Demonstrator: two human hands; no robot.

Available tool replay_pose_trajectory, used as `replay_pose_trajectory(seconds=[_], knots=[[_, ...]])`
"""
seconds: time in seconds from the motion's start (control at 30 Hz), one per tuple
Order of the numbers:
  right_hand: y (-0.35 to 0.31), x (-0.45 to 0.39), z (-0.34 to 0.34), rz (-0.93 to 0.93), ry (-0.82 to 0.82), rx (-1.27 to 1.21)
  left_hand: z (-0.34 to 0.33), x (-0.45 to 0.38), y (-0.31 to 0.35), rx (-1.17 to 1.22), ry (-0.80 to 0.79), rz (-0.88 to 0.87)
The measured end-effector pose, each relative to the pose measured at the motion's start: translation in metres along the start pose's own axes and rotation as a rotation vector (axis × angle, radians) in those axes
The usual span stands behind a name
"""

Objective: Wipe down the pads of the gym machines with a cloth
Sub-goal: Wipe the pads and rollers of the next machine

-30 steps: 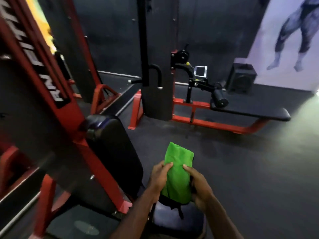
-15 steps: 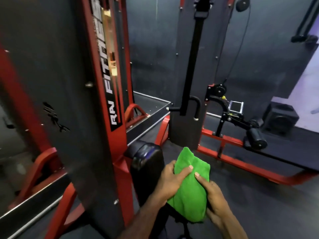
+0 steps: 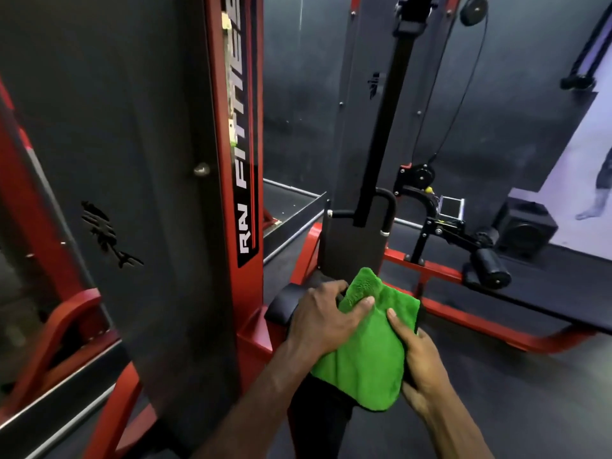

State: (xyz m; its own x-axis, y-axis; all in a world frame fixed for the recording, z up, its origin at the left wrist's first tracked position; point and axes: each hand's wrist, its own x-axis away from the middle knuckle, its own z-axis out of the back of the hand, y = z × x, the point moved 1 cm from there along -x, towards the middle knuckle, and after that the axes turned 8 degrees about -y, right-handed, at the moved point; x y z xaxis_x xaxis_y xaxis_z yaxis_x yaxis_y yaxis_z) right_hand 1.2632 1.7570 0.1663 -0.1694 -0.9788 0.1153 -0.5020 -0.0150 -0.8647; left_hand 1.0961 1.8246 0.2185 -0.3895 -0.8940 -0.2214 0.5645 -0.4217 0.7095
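Observation:
A folded green cloth [image 3: 367, 349] lies against the upright black back pad [image 3: 281, 304] of a red-framed machine. My left hand [image 3: 326, 321] grips the cloth's upper left part, thumb across its top. My right hand [image 3: 419, 362] holds the cloth's right edge, thumb on the front and fingers behind. Most of the pad is hidden behind the cloth and my hands.
A red and black weight tower [image 3: 212, 193] stands close on the left. Ahead is a black cable column [image 3: 364, 160] with a low red frame, a roller pad [image 3: 490, 265] and a long bench pad [image 3: 543, 299]. A speaker box [image 3: 526, 230] sits by the wall.
My view has lifted and moved closer to the machine. Both hands have carried the cloth up the pad toward its top; the grip is unchanged.

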Motion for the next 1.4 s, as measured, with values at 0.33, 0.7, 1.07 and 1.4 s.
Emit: replay_pose_trajectory(seconds=[0.33, 0.7, 1.07, 1.4], knots=[[0.049, -0.030, -0.023, 0.083, 0.400, 0.484, 0.038, -0.044, -0.040, -0.016, -0.082, 0.025], [0.112, -0.030, -0.062, 0.435, 0.523, 0.790, 0.008, -0.072, -0.094, -0.062, -0.258, 0.033], [0.069, -0.072, -0.070, 0.379, 0.220, 0.688, 0.005, -0.073, -0.098, -0.093, -0.155, -0.017], [0.069, -0.066, -0.073, 0.413, 0.253, 0.656, 0.002, -0.073, -0.105, -0.017, -0.101, -0.033]])
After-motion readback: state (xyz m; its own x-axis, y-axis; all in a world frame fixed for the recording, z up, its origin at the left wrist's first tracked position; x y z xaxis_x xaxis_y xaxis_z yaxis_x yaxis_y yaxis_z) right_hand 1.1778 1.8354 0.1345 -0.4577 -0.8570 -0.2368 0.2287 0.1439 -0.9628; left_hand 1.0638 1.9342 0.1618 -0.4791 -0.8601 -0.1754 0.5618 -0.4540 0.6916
